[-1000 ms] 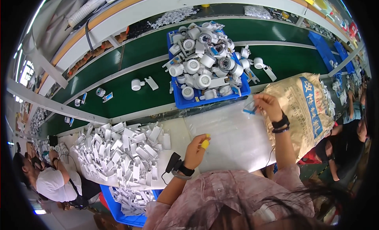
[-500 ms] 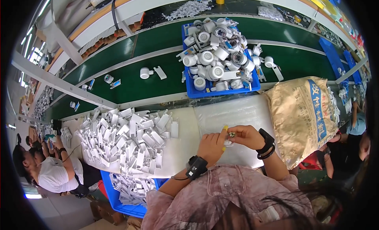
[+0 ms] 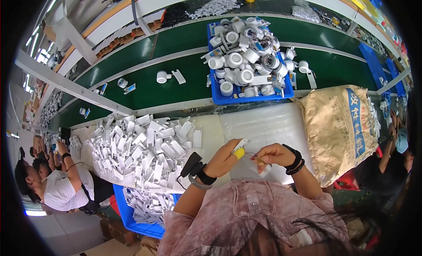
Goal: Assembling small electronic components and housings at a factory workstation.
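Note:
Over the pale worktop, my left hand (image 3: 221, 161) is closed round a small white plastic part (image 3: 241, 144), which sticks out past the fingertips. A yellow cover (image 3: 238, 153) shows at the thumb of that hand. To its right, my right hand (image 3: 279, 155) is pinched, a tan patch at its fingertips. A thin dark line like a wire seems to run from those fingertips towards the left hand; what the pinch holds is too small to tell. Left of both hands lies a heap of white plastic housings (image 3: 149, 146).
Ahead, a blue crate (image 3: 252, 100) heaped with round white lamp-like units stands by a green conveyor (image 3: 176, 95). A brown sack (image 3: 325, 133) sits at right. Below the worktop's left part is another blue crate (image 3: 151, 231) of white parts. People work at both sides.
My hands have moved apart: the left turned and shifted left with the white part, the right dropped slightly. The head view shifted a little.

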A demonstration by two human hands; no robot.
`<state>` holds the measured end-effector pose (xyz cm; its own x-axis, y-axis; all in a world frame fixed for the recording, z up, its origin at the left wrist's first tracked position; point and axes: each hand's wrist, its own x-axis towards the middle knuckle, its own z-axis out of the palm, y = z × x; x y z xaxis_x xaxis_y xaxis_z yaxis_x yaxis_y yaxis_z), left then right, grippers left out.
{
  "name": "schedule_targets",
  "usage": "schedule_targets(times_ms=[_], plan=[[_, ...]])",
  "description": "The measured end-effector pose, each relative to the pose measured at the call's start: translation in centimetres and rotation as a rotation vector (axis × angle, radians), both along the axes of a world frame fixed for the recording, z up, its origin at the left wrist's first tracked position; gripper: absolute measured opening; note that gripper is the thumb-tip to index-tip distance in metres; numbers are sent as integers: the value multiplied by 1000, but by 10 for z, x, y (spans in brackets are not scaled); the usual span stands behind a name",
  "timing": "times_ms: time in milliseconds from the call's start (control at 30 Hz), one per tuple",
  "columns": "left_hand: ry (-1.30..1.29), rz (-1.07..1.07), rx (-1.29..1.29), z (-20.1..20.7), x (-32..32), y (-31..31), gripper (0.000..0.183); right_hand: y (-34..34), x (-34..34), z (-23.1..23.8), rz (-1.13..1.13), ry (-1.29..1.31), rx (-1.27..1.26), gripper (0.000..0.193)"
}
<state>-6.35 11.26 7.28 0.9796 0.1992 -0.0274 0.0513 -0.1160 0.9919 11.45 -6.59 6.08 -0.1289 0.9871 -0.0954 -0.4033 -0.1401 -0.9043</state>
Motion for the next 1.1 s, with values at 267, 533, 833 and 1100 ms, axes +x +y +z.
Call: schedule_targets(times_ms=[267,533,833,1100], plan=[[0,68,-31,-7,3,-22,29,9,-27,12,-670,-1463,135,11],[164,283,-601,-11,17,-33,21,11,-44,11,-930,-908,14,14],[164,249,-403,-5,10,-41,31,9,-46,4,-761,-1163,334,19],[74,263,-371,-4,5,-50,35,10,-51,1,-885,-1113,360,23]])
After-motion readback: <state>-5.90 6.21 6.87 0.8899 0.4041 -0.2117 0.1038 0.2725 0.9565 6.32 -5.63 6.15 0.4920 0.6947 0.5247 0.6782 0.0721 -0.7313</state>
